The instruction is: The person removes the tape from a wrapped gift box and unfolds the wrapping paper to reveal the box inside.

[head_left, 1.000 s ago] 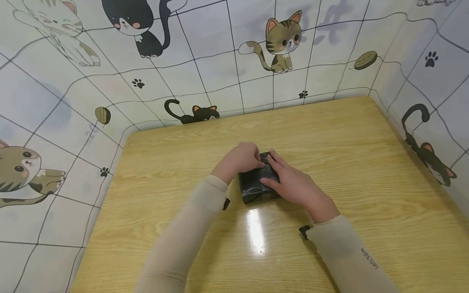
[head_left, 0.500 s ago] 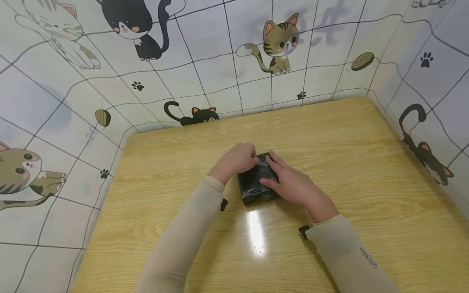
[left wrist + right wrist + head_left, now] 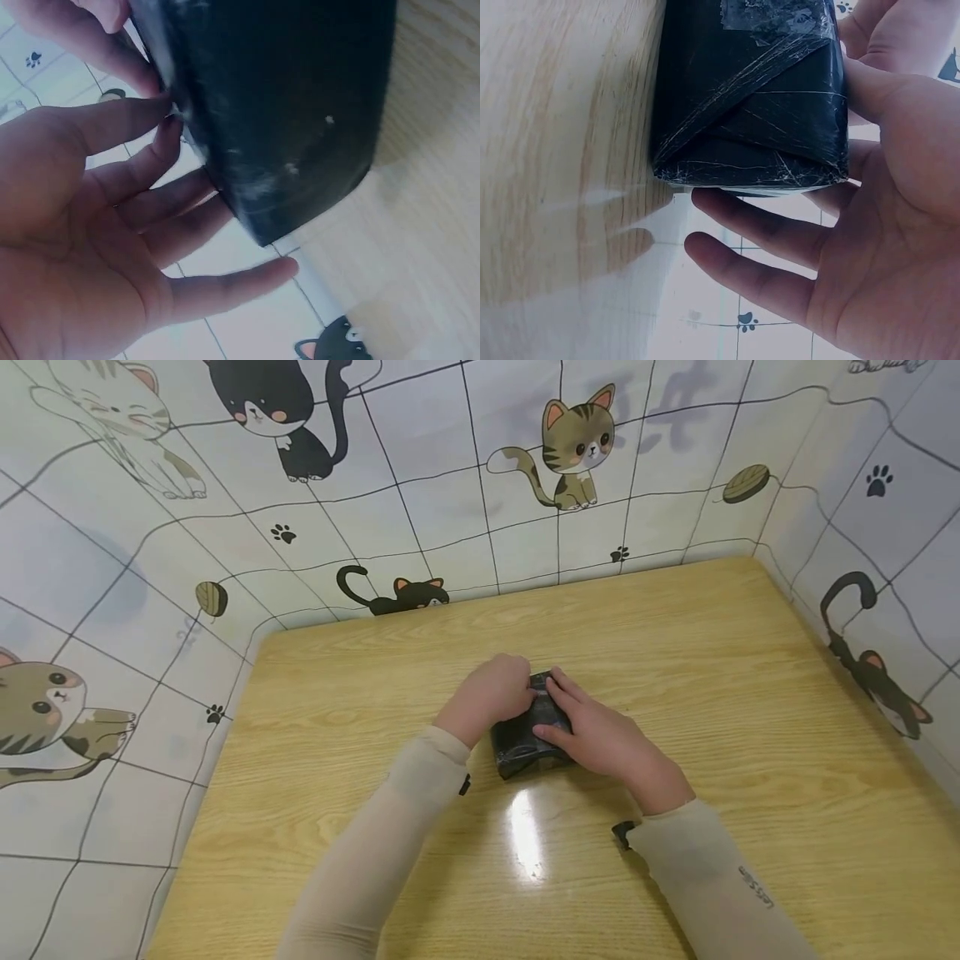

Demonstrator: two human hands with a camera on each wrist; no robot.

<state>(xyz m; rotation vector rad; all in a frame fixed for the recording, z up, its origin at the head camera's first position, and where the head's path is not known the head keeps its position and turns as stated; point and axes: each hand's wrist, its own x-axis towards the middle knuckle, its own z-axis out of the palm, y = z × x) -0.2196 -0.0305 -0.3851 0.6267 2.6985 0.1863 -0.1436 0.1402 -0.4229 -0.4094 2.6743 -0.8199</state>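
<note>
A black parcel (image 3: 521,745) wrapped in shiny plastic lies on the wooden table. My left hand (image 3: 497,692) bends over its upper left part; in the left wrist view, the thumb and forefinger tips (image 3: 166,105) pinch together at the parcel's top surface. My right hand (image 3: 603,737) rests over the right side, thumb spread across the top and long fingers reaching to the far edge. The right wrist view shows a folded, creased end with clear tape (image 3: 780,19) above it, and two nearly straight fingers extending past that end. The exact bit of wrapping pinched is hidden.
The wooden tabletop (image 3: 360,693) surrounds the parcel on every side. A wall covering (image 3: 442,518) with a grid and cartoon cats rises along the back, left and right edges. Small black devices (image 3: 622,833) sit at the wrists, below pale sleeves.
My left hand shifts slightly left along the parcel's top, then back right and a little nearer. The right hand and the parcel stay nearly in place.
</note>
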